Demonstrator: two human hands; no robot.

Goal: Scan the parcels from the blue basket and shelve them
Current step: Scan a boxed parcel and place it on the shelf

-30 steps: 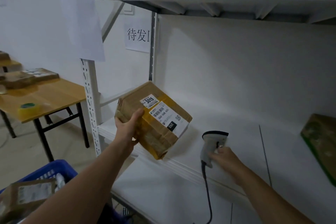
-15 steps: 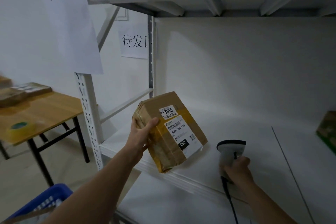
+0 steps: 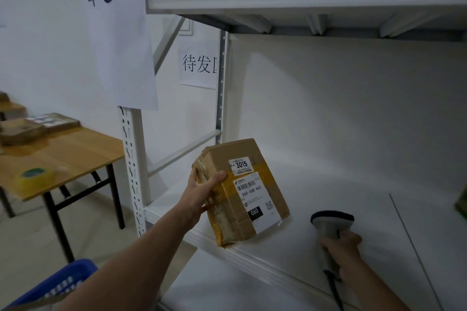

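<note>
Head view: a white metal shelf (image 3: 341, 171) is seen ahead, with a wooden tabletop (image 3: 75, 156) to its left and the blue basket (image 3: 68, 280) low at the left edge. A taped cardboard parcel (image 3: 228, 153), tilted with its labels facing up, is held by the left grip (image 3: 199, 195), closed round its left side, its lower corner at the shelf's front lip. Just to its right, a handheld scanner (image 3: 329, 225) is clasped by the right grip (image 3: 341, 247) over the shelf board.
</note>
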